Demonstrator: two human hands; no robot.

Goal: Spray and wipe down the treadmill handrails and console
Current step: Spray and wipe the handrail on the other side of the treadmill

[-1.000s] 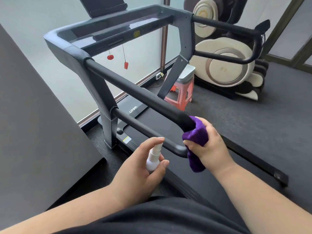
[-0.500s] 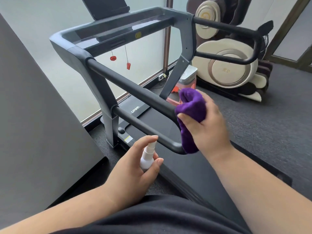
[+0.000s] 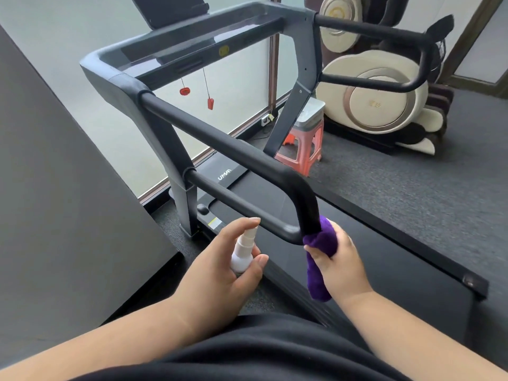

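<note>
Head view shows the right hand point(image 3: 339, 264) clutching a purple cloth point(image 3: 320, 243) around the near handrail point(image 3: 228, 145) bend, mid-wipe, the left hand point(image 3: 220, 273) gripping a spray bottle point(image 3: 243, 253); next likely spraying the far rail and console point(image 3: 192, 39).

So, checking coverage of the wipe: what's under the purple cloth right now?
The purple cloth, gripped by the right hand, wraps the end bend of the near handrail. The rail surface beneath is covered, so its state cannot be seen.
</note>
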